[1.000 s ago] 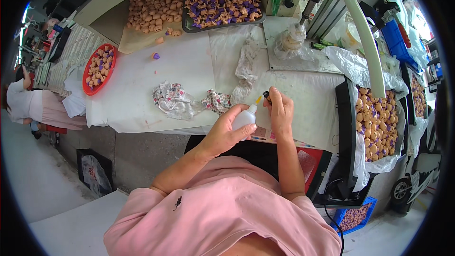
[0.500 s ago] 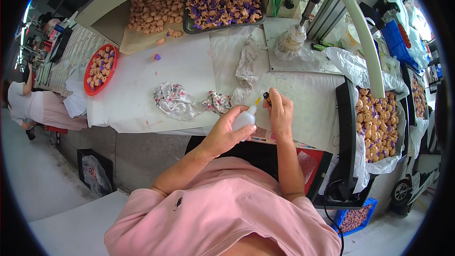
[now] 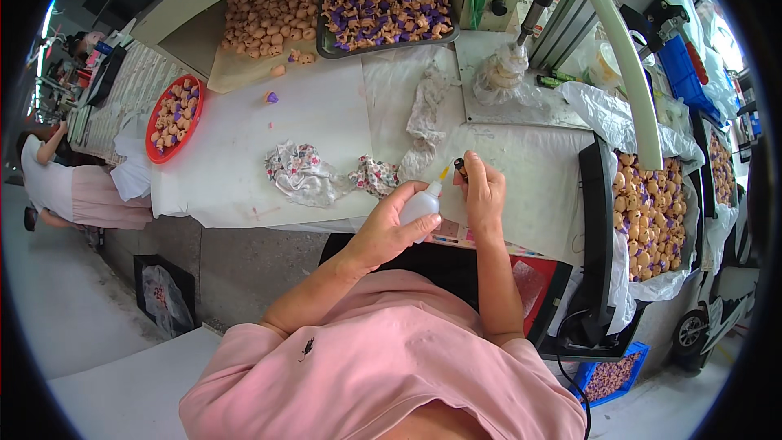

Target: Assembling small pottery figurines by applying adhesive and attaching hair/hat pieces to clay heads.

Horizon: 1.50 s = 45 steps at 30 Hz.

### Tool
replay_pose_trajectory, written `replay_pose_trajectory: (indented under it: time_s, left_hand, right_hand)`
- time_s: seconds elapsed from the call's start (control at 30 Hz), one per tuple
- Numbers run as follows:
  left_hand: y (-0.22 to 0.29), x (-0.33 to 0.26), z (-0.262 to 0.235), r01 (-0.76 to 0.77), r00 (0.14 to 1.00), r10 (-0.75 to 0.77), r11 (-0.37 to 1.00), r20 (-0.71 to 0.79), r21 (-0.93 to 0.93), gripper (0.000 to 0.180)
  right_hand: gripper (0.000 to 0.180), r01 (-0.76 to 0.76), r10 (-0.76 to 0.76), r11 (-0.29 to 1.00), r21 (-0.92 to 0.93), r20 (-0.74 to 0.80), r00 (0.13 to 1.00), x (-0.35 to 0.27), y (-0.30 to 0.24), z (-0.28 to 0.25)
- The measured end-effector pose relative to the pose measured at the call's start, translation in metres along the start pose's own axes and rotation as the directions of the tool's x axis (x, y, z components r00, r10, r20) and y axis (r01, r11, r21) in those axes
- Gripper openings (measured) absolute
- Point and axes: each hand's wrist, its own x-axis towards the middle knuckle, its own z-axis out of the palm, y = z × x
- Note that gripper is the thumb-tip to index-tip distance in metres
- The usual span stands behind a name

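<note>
My left hand [image 3: 381, 232] is wrapped round a small white squeeze bottle [image 3: 419, 207], tilted with its yellow nozzle [image 3: 445, 172] pointing up to the right. Close beside the nozzle tip, my right hand [image 3: 485, 200] pinches a small black piece [image 3: 460, 166]; the fingers cover most of it, so its kind cannot be made out. Both hands are over the front edge of the paper-covered table [image 3: 326, 106]. Just beyond the bottle lie a crumpled flowered cloth [image 3: 376, 175] and a larger whitish flowered rag [image 3: 300, 173].
A red bowl [image 3: 195, 118] of small tan-and-purple parts stands left. At the back are a heap of tan parts [image 3: 273, 16] and a black tray [image 3: 342, 52] of purple-and-tan pieces. A press machine [image 3: 533, 20] and a lined crate [image 3: 593, 220] stand right. Another person [image 3: 73, 171] is far left.
My hands keep nearly the same pose, with the black piece still beside the nozzle. At the far left, the other person has shifted and moved an arm. The whole view has moved slightly.
</note>
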Motion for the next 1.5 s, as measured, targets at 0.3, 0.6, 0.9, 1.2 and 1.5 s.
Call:
replay_pose_trajectory:
  time_s: [0.3, 0.6, 0.9, 1.2, 1.5]
  left_hand:
    - [-0.002, 0.002, -0.001, -0.004, 1.000, 0.004, 1.000, 0.006, 0.004, 0.040]
    - [-0.002, 0.001, -0.002, -0.007, 1.000, 0.007, 1.000, 0.000, 0.008, 0.040]
    - [-0.012, 0.007, -0.010, -0.123, 0.991, 0.129, 0.979, 0.028, -0.163, 0.061]
    - [-0.020, 0.025, 0.000, -0.279, 0.960, 0.279, 0.957, 0.010, 0.082, 0.083]
    - [0.026, 0.042, -0.112, -0.383, 0.770, 0.633, 0.561, -0.082, 0.734, 0.027]
  right_hand:
    - [0.048, -0.004, 0.004, 1.000, -0.028, 0.000, 1.000, 0.000, -0.002, 0.001]
    - [0.046, -0.025, 0.023, 0.998, -0.050, -0.043, 0.999, -0.001, 0.002, -0.004]
    - [0.026, 0.269, -0.592, 0.476, -0.837, -0.079, 0.802, 0.016, 0.004, -0.042]
    - [0.037, 0.309, -0.238, 0.937, -0.164, 0.349, 0.906, -0.029, -0.004, 0.001]
    - [0.035, 0.115, -0.147, 0.977, 0.179, 0.174, 0.974, -0.016, -0.002, 0.011]
